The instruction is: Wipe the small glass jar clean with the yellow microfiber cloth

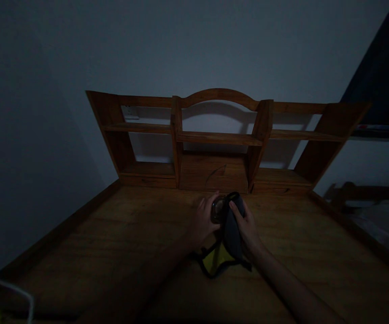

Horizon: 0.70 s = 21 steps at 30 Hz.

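Observation:
The room is dim. My left hand (204, 220) is curled around a small round glass-like object (218, 210) above the wooden desk (113, 252). My right hand (246, 227) grips a dark grey cloth or pouch (232, 231) pressed against that object. Under both hands lies a yellow piece with black straps (216, 263) on the desk top. What exactly the round object is cannot be made out in this light.
A wooden shelf hutch (218, 139) with an arched top stands at the desk's back against a pale wall. A raised wooden rim runs along the desk's left edge. A white cord (15, 292) loops at the bottom left. A bed-like shape (380, 220) lies to the right.

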{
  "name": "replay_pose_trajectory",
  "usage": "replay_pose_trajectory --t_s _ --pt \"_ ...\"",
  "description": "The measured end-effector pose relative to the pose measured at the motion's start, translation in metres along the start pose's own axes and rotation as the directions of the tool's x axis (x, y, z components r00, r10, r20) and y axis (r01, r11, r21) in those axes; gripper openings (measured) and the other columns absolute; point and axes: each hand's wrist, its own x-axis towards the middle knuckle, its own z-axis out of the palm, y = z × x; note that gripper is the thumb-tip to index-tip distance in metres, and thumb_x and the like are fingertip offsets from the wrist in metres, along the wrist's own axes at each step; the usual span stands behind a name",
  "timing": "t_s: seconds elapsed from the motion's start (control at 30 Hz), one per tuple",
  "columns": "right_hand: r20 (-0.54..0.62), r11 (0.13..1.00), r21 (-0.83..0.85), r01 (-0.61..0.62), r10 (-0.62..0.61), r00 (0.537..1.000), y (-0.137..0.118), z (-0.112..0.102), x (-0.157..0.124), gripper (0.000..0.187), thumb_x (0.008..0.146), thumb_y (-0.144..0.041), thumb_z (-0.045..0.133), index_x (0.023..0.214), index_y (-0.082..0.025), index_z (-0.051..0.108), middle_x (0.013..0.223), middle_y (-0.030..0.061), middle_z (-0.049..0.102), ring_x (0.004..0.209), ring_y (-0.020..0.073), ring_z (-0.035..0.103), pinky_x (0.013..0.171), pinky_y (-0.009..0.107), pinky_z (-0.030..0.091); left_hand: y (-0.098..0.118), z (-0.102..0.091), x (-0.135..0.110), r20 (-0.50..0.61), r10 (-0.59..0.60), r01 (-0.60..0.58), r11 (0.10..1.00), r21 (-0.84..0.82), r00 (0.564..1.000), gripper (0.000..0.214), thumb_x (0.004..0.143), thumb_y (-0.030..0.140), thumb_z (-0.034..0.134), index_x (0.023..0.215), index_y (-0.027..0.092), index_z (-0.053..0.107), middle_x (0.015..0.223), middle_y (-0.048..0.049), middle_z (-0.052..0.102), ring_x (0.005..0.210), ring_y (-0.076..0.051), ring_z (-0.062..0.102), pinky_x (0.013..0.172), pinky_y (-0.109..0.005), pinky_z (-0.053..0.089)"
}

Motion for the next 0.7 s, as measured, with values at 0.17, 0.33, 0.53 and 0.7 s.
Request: replay_pose_trajectory --t_s 0.17,0.33,0.53,0.7 --pt "0.008 0.993 0.048 -0.111 0.11 0.994 0.002 -0.001 0.0 0.049 0.077 -0.051 0.07 0.117 -0.026 0.058 0.102 0.0036 0.068 0.085 0.023 0.066 0.068 0.031 0.053 0.008 -0.004 -0.001 0.08 0.132 -0.135 0.99 0.043 0.988 0.079 0.073 0.012 0.064 0.142 0.022 0.029 0.148 -0.0085 0.037 0.136 -0.02 0.034 0.113 -0.041 0.029" --pt "0.037 0.997 -0.06 -0.05 0.052 0.998 -0.003 0.001 -0.003 0.045 0.074 -0.048 0.073 0.108 -0.025 0.055 0.096 0.0017 0.066 0.083 0.0202 0.064 0.071 0.03 0.052 0.015 -0.011 -0.004 0.232 0.187 -0.224 0.964 0.144 0.955 0.082 0.075 0.003 0.049 0.148 0.02 0.017 0.153 -0.0088 0.028 0.14 -0.02 0.027 0.116 -0.042 0.024" --pt "0.085 0.955 -0.265 0.13 -0.111 0.99 -0.009 0.008 -0.009 0.058 0.07 -0.042 0.078 0.117 -0.023 0.05 0.11 0.0049 0.064 0.1 0.023 0.061 0.092 0.038 0.048 0.005 -0.006 -0.008 0.18 0.149 -0.174 0.975 0.135 0.972 0.068 0.085 0.016 0.049 0.148 0.02 0.022 0.147 -0.0098 0.038 0.133 -0.022 0.038 0.112 -0.041 0.031" --pt "0.14 0.919 -0.324 0.225 -0.189 0.972 -0.01 0.01 -0.011 0.067 0.069 -0.039 0.079 0.126 -0.023 0.049 0.122 0.0065 0.06 0.111 0.024 0.057 0.099 0.04 0.044 0.0 0.005 -0.008 0.028 -0.065 0.066 0.997 -0.04 0.997 0.053 0.088 0.016 0.046 0.14 0.023 0.036 0.137 -0.0078 0.05 0.125 -0.021 0.047 0.107 -0.04 0.038"
